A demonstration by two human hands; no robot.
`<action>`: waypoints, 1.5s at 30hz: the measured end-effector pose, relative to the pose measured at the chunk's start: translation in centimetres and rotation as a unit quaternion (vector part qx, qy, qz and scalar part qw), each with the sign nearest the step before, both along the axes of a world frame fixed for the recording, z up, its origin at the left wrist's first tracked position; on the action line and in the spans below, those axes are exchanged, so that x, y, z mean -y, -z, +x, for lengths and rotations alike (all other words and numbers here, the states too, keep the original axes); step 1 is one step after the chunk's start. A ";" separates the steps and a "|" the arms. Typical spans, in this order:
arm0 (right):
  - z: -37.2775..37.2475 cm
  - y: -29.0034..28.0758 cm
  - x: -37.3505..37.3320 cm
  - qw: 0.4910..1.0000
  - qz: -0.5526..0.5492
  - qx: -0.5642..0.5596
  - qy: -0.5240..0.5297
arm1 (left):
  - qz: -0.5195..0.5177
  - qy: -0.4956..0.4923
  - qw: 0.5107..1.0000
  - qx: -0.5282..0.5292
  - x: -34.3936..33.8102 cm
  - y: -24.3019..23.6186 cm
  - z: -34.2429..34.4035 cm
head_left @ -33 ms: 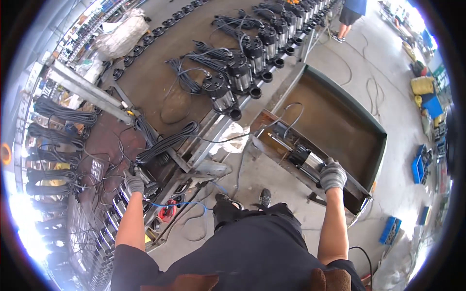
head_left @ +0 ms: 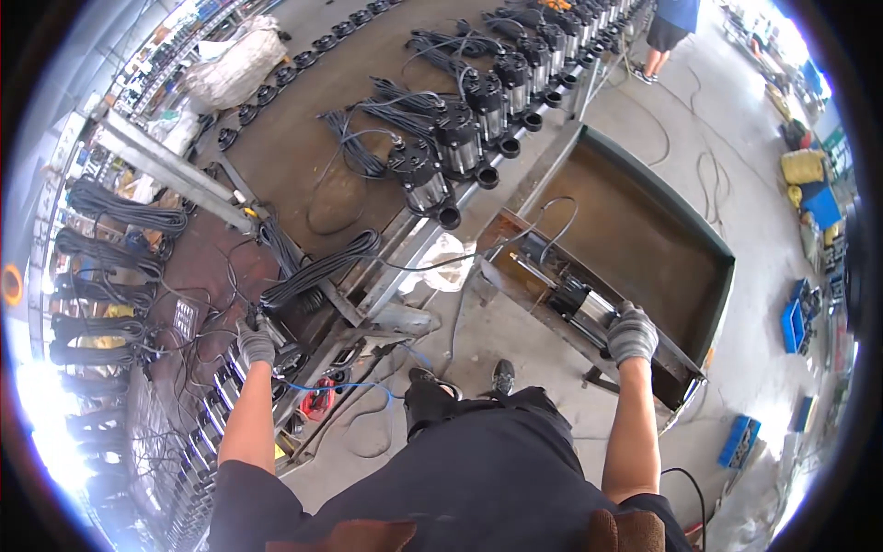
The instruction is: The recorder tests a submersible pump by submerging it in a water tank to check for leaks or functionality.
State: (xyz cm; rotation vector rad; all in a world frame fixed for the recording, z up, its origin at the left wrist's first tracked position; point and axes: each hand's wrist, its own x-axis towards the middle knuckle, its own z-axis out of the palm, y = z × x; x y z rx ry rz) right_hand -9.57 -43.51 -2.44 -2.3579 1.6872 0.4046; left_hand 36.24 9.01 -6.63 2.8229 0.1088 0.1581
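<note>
Both hands wear grey knit gloves. My right hand (head_left: 632, 333) is closed round the near end of a silver-and-black submersible pump (head_left: 581, 304). This pump lies along the edge of a metal trough (head_left: 644, 212), and a dark cable loops up from its far end. At the left bench, my left hand (head_left: 256, 342) has its fingers curled beside small metal parts and dark wires; what they hold is hidden. A coiled black cable (head_left: 322, 269) lies just beyond that hand, with a strand stretching across to the pump at right.
Several upright pumps (head_left: 455, 138) with coiled cables line the edge of the brown bench (head_left: 322, 120). Metal cylinders (head_left: 207, 414) stand in a row at lower left, beside more cable coils (head_left: 120, 207). Blue bins (head_left: 739, 440) and hoses lie on the floor; a person (head_left: 670, 32) stands far off.
The view has shifted very slightly. Both hands stay at the same places, and the pump has not visibly moved.
</note>
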 end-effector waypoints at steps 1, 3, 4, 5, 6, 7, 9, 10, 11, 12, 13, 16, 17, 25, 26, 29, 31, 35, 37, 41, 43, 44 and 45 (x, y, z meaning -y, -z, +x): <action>0.0 0.0 -0.1 1.000 0.004 0.005 0.002 | 0.012 -0.010 1.000 0.007 0.2 -0.2 -0.1; 0.0 -0.2 -0.2 1.000 -0.008 0.014 0.000 | 0.008 -0.010 1.000 0.004 0.7 -0.5 -0.3; 0.1 -0.3 -0.3 1.000 -0.004 0.010 0.007 | 0.018 -0.018 1.000 0.013 0.7 -0.6 -0.4; 0.0 -0.4 -0.4 1.000 0.001 0.020 0.003 | 0.050 -0.034 0.998 0.010 0.8 -0.7 -0.3; 0.1 -0.4 -0.5 1.000 -0.006 0.022 0.000 | 0.062 -0.035 0.997 0.013 0.8 -0.8 -0.4; 0.0 -0.5 -0.5 1.000 -0.009 0.026 -0.003 | 0.065 -0.034 0.997 0.015 0.9 -0.8 -0.4; 0.0 -0.4 -0.6 0.999 -0.011 0.029 -0.007 | 0.072 -0.044 0.996 0.008 0.9 -0.8 -0.4; -0.1 -0.3 -0.6 0.999 -0.021 0.038 -0.006 | 0.067 -0.039 0.997 0.011 0.9 -0.7 -0.3; -0.1 -0.2 -0.6 0.999 -0.022 0.042 -0.005 | 0.066 -0.049 0.997 0.010 0.9 -0.7 -0.3; -0.1 -0.1 -0.6 0.998 -0.032 0.048 -0.012 | 0.062 -0.041 0.997 0.014 1.0 -0.7 -0.3; -0.2 0.0 -0.7 0.998 -0.031 0.044 -0.009 | 0.070 -0.039 0.997 0.018 1.0 -0.7 -0.3; -0.3 0.2 -0.9 0.998 -0.036 0.050 -0.017 | 0.069 -0.049 0.996 -0.017 1.1 -1.2 -0.6; -0.3 0.2 -0.9 0.997 -0.044 0.058 -0.017 | 0.059 -0.041 0.997 -0.019 1.2 -1.4 -0.7; -0.9 1.1 -0.7 0.994 -0.064 0.079 -0.033 | 0.043 -0.086 0.994 0.058 0.9 -0.7 -0.7; -1.0 1.4 -0.6 0.995 -0.057 0.075 -0.032 | 0.053 -0.073 0.991 0.102 0.5 0.1 -0.4; -1.6 2.4 -0.4 0.990 -0.082 0.097 -0.063 | 0.060 -0.053 0.995 0.053 -1.4 2.2 1.1; -1.9 3.1 -0.1 0.991 -0.076 0.100 -0.049 | 0.110 -0.018 0.991 0.074 -2.8 3.6 2.0; -2.3 4.1 0.2 0.980 -0.115 0.151 -0.063 | -0.007 -0.023 0.996 0.089 -3.8 4.4 3.0; -2.3 4.2 0.3 0.982 -0.108 0.144 -0.055 | 0.047 -0.023 0.996 0.079 -3.6 3.5 3.5; -2.2 4.0 0.3 0.983 -0.101 0.151 -0.028 | 0.030 -0.006 0.999 -0.043 -3.8 0.7 3.8; -2.1 4.0 0.1 0.983 -0.114 0.141 -0.031 | 0.063 0.024 0.997 -0.043 -4.0 -0.1 4.0; -2.1 4.2 0.2 0.973 -0.148 0.171 -0.047 | 0.099 0.059 0.992 -0.047 -4.1 -0.3 4.3; -2.3 4.3 0.3 0.981 -0.114 0.155 -0.030 | 0.066 0.055 0.995 -0.058 -4.2 -0.3 4.2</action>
